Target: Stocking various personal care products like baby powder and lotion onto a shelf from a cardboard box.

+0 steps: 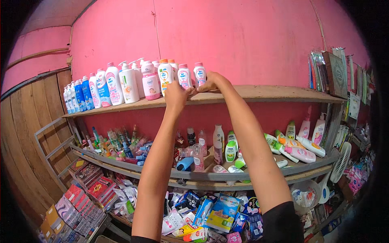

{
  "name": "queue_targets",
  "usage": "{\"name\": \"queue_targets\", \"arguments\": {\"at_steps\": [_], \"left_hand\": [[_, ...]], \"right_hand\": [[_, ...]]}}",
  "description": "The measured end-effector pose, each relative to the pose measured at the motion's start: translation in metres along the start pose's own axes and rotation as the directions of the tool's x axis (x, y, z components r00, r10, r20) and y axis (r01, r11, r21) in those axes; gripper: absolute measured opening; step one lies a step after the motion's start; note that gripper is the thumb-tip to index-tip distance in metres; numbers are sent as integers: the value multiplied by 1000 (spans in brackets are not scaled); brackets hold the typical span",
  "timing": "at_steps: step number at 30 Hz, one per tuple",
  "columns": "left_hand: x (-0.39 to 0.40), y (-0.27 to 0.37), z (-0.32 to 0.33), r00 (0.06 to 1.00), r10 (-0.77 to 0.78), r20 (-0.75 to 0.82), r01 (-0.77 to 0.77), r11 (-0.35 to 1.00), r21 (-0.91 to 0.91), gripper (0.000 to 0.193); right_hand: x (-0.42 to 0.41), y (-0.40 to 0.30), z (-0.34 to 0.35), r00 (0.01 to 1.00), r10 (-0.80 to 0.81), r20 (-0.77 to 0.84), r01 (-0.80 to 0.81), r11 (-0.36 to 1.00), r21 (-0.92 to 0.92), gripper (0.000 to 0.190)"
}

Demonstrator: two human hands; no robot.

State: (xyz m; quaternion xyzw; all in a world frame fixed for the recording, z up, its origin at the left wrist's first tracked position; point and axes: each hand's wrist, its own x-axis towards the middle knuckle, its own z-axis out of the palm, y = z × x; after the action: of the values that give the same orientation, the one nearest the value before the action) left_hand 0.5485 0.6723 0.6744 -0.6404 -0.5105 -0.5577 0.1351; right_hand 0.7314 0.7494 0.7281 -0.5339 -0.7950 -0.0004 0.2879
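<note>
Both arms reach up to the wooden top shelf [261, 92]. My right hand [212, 82] grips a white powder bottle with a pink cap [200, 74] low on its side. My left hand [177, 92] is at the base of a similar pink-capped bottle [184, 76], in front of an orange-capped white bottle [165, 74]; its fingers are partly hidden, so its hold is unclear. Left of them stand a pink and white bottle [151, 85], a white pump bottle [129, 85], a large pink-capped bottle [114, 86] and several blue bottles [86, 92].
Books and a framed item [335, 74] stand at the shelf's right end. The middle shelf [209, 176] carries upright and fallen bottles. Packets, including a diaper pack [223, 212], fill the level below. A white fan [340, 162] is at right, a metal rack [50, 156] at left.
</note>
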Motion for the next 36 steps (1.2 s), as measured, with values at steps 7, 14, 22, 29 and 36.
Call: {"name": "queue_targets", "arguments": {"at_steps": [7,14,22,29,36], "left_hand": [[0,-8,5,995,73,-65,-75,997,-30,45],[3,-10,13,989,104,-102,-103,995,14,45],[5,-8,14,989,100,-110,-93,993,67,47],[4,-9,7,994,34,-100,-28,998,63,46],[-1,-1,-1,998,21,-58,-20,999,27,47]], "right_hand": [[12,-20,15,995,93,-29,-95,995,-42,59],[22,-2,4,981,50,187,-66,995,81,47],[25,-9,7,977,73,201,-71,997,-18,50],[6,-28,9,990,36,140,-40,999,26,31],[-3,-30,4,983,37,179,-46,998,49,33]]}}
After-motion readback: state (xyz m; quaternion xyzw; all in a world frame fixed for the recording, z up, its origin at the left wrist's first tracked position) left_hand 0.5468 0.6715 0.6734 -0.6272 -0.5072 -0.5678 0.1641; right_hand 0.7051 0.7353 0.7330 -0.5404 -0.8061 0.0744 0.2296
